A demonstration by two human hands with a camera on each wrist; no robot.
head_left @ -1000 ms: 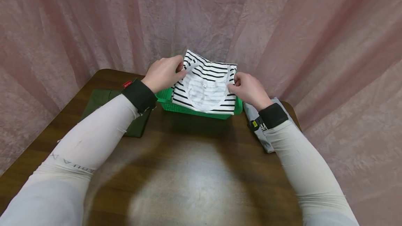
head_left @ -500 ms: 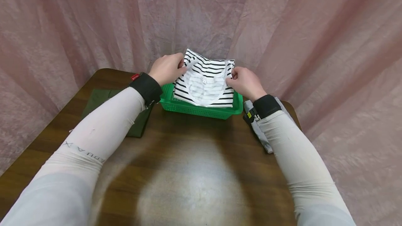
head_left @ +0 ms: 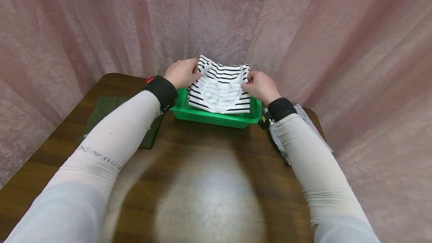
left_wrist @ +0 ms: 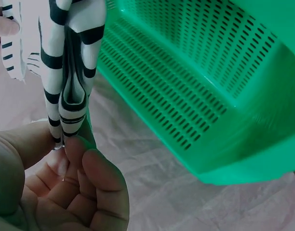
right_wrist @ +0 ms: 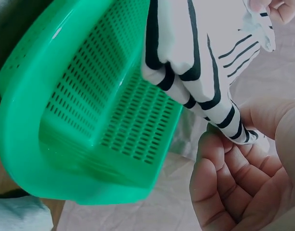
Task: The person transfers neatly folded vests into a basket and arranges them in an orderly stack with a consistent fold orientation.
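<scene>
A folded white shirt with black stripes hangs between my two hands, over the green plastic basket. My left hand pinches its left side edge between thumb and fingers. On the other side my right hand pinches the opposite edge. Both wrist views show the folded layers of the striped shirt gripped at the fingertips, with the perforated basket beside and beneath it. The shirt's collar opening faces up toward the head camera. Part of the basket's inside is hidden behind the cloth.
On the brown wooden table, a folded dark green garment lies left of the basket, partly under my left arm. A grey folded garment lies at the right, partly behind my right forearm. A pink curtain hangs behind the table.
Both hands have drawn slightly inward with the shirt still pinched. The shirt's lower edge has risen from in front of the basket's near rim to above its inside.
</scene>
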